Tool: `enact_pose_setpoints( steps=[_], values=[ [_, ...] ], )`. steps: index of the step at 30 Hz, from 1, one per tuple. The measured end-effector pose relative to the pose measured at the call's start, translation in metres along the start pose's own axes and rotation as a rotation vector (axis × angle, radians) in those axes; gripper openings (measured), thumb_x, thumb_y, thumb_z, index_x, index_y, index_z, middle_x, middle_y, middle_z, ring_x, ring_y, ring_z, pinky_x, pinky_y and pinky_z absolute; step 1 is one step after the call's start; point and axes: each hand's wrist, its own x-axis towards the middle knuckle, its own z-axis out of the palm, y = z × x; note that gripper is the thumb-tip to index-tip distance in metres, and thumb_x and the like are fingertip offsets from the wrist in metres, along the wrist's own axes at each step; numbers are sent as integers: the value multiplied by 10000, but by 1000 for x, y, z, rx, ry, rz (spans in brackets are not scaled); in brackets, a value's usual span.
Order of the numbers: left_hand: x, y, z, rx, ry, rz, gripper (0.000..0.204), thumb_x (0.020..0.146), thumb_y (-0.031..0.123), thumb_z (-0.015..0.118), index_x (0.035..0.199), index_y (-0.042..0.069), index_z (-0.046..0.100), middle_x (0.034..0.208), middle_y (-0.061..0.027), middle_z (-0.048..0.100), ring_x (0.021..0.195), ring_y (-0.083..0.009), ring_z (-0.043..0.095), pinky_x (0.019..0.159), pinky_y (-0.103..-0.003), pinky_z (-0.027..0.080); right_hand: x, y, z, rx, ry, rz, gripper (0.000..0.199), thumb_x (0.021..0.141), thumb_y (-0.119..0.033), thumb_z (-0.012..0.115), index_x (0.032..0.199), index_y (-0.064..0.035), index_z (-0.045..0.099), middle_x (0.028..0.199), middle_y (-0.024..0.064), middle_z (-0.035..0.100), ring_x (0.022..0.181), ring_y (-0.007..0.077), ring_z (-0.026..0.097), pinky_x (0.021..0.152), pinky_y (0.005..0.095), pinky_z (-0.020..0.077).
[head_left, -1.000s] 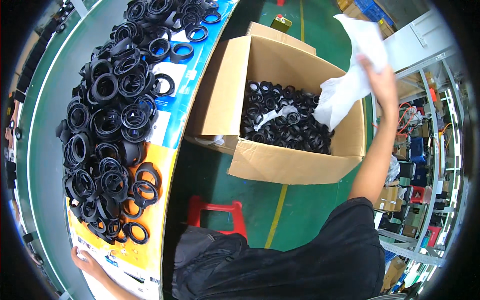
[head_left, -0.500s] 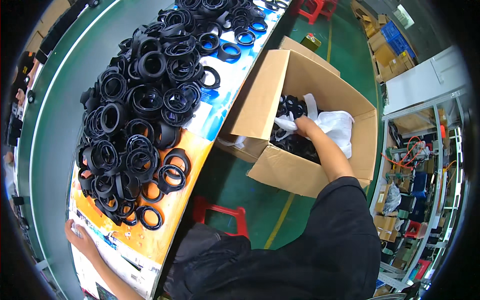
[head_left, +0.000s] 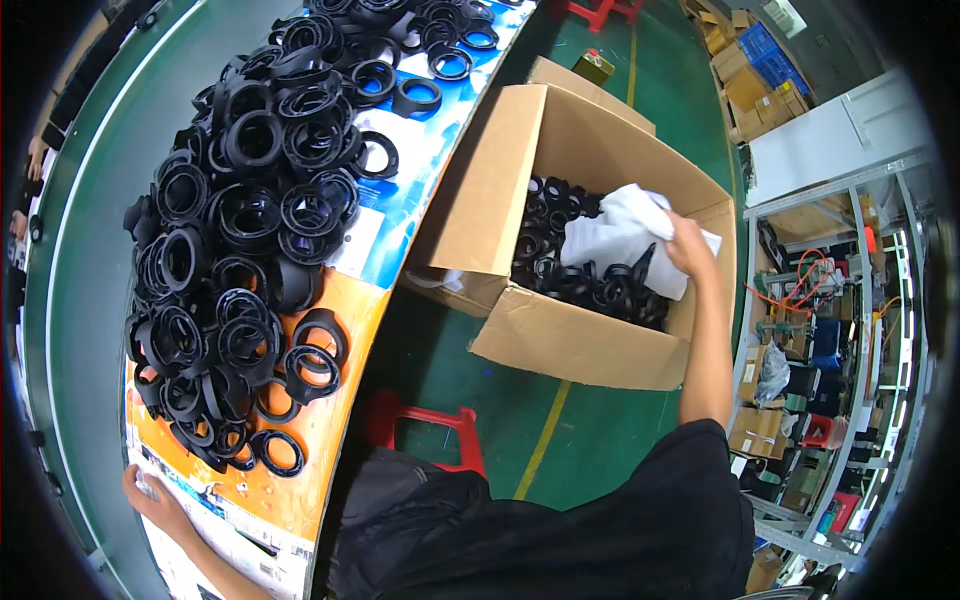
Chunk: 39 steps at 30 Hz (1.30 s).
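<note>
My right hand (head_left: 688,246) grips the edge of a white foam packing sheet (head_left: 625,228) inside an open cardboard box (head_left: 570,340). Under and around the sheet lie many black plastic rings (head_left: 612,285), partly covered by it. On the left, my left hand (head_left: 160,508) rests at the table's edge, fingers curled around something small and whitish that I cannot make out. Just beyond that hand, a large heap of black plastic rings (head_left: 250,215) with side tabs covers the table, the nearest loose ring (head_left: 278,453) lying flat.
The long table has an orange and blue printed cover (head_left: 340,300). A red plastic stool (head_left: 430,425) stands between table and box. Green conveyor belt (head_left: 100,250) runs along the far left. A metal shelf (head_left: 850,330) with goods stands at the right.
My right hand has moved right, pulling the white sheet toward the box's right side and uncovering more rings. My left hand stays at the table's edge. The view has shifted slightly.
</note>
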Motion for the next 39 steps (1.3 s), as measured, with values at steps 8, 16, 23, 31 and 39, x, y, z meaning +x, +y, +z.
enact_pose_setpoints(
  steps=[8, 16, 23, 31, 39],
  values=[
    [-1, -10, 3, 3, 29, 22, 333, 1065, 132, 572, 1356, -25, 613, 1340, -192, 646, 1275, -360, 595, 1147, -464, 432, -53, 24, -111, 502, 729, 243, 375, 1062, -256, 696, 1265, 60, 703, 1161, 102, 763, 1050, 172, 697, 955, 352, 537],
    [-2, -8, 2, 8, 16, -1, 319, 1076, 152, 580, 1358, 6, 612, 1358, -162, 635, 1298, -343, 578, 1155, -455, 417, 79, -85, -23, 137, -54, 11, 442, 781, -370, 885, 1059, -37, 799, 993, 164, 798, 956, 315, 746, 904, 440, 571],
    [-3, -1, 1, -45, 51, -6, 320, 1028, 72, 588, 1338, -7, 600, 1347, -180, 615, 1315, -363, 553, 1172, -459, 392, 210, -22, 218, 126, -150, -327, 679, 699, -57, 798, 1361, 2, 659, 1421, 256, 631, 1385, 430, 552, 1202, 463, 448],
    [0, 24, 6, -31, 22, -17, 292, 1013, 60, 583, 1295, -12, 601, 1327, -186, 613, 1302, -373, 558, 1176, -460, 391, 262, 40, 310, 161, -286, 78, 828, 810, -306, 826, 1504, 58, 559, 1500, 313, 599, 1422, 424, 560, 1204, 443, 442],
    [-4, -10, -15, 14, 9, -24, 309, 1046, 107, 588, 1326, -18, 621, 1310, -171, 642, 1255, -339, 595, 1138, -444, 433, 258, -20, 270, -189, -497, 73, 570, 814, -244, 681, 1328, -5, 744, 1579, 292, 531, 1493, 461, 464, 1273, 537, 352]
  ],
)
